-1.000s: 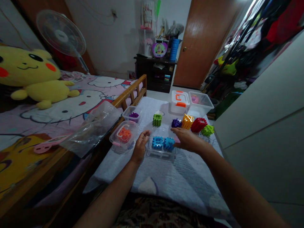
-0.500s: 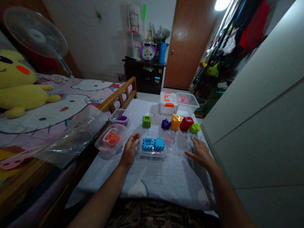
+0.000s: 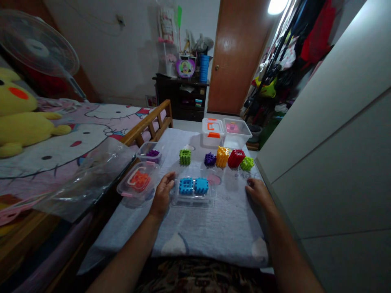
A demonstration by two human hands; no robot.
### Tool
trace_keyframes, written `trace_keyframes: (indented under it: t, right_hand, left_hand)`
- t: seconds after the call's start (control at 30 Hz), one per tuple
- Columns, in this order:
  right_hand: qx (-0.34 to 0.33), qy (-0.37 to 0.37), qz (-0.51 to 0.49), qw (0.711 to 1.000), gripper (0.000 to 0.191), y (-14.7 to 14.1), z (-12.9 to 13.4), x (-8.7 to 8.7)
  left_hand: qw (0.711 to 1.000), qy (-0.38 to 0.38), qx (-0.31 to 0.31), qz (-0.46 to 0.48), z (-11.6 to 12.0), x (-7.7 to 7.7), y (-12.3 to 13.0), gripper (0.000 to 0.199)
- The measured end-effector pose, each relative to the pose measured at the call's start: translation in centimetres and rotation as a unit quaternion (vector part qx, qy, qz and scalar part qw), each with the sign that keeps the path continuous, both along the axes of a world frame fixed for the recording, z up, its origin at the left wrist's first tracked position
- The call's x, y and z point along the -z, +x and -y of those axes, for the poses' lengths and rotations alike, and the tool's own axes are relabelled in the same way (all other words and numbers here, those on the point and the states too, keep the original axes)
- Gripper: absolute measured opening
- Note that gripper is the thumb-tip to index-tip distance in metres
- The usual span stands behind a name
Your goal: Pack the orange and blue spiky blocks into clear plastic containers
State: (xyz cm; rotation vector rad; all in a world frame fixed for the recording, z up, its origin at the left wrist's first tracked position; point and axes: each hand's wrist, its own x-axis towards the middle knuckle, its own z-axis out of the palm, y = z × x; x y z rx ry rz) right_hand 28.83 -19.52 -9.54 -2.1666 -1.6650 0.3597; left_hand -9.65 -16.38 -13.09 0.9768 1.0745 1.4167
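A clear plastic container lies on the cloth-covered table in front of me, with two blue notched blocks side by side on or in it. My left hand rests at the container's left edge, fingers loosely bent and apart, holding nothing that shows. Off to the right, near the table's edge, my right hand is closed with its fingers curled in; nothing shows in it. Beyond the hands stand a green block, a dark purple one, a yellow one, a red one and a lime one.
To the left, a lidded clear box holds orange pieces, and an open box holds purple ones. Two clear bins, one with an orange-latched lid, stand at the far end. A wooden bed rail borders the left; a white cabinet the right.
My right hand has curled its spread fingers closed near the right edge. My left hand stays beside the clear container. The whole view has shifted slightly.
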Motion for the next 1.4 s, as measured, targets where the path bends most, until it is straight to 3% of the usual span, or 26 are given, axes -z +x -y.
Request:
trace_keyframes:
  t: [0.1, 0.27, 0.5, 0.6, 0.67, 0.8, 0.97, 1.13, 1.4]
  right_hand:
    - [0.023, -0.003, -0.167, 0.986, 0.032, 0.7, 0.6, -0.6]
    - [0.053, -0.011, -0.398, 0.916, 0.031, 1.7, 2.7, -1.7]
    - [0.133, 0.062, -0.463, 0.874, 0.043, 4.4, 4.2, -3.1]
    - [0.121, 0.086, -0.503, 0.852, 0.045, 3.8, 3.4, -4.3]
    - [0.083, 0.088, -0.528, 0.841, 0.043, 1.9, 2.3, -5.0]
    - [-0.007, 0.044, -0.524, 0.850, 0.039, -4.6, -0.8, -5.6]
    - [-0.072, 0.020, -0.479, 0.875, 0.039, -11.0, -3.4, -4.9]
    - [-0.080, 0.040, -0.445, 0.891, 0.038, -12.6, -4.5, -4.2]
    - [-0.086, 0.083, -0.322, 0.939, 0.039, -13.1, -5.6, -3.2]
  left_hand:
    - [1.000, -0.002, -0.001, 0.002, 0.0, 0.1, 0.0, 0.045]
    - [1.000, -0.001, 0.005, 0.006, -0.2, 0.6, -0.2, 0.045]
    - [1.000, 0.003, -0.005, -0.012, 0.1, 0.0, -0.1, 0.044]
    - [1.000, 0.001, -0.011, -0.023, 0.2, -0.3, -0.1, 0.042]
    - [0.999, 0.004, -0.015, -0.039, 0.3, -0.5, -0.1, 0.042]
    - [0.997, 0.004, -0.039, -0.065, 0.6, -1.0, -0.1, 0.040]
    - [0.999, -0.034, -0.021, -0.011, 0.9, -1.4, -0.1, 0.041]
    - [0.998, -0.052, -0.001, 0.035, 0.8, -1.5, -0.2, 0.044]
    - [0.997, -0.079, -0.017, 0.014, 0.9, -2.5, 0.1, 0.057]
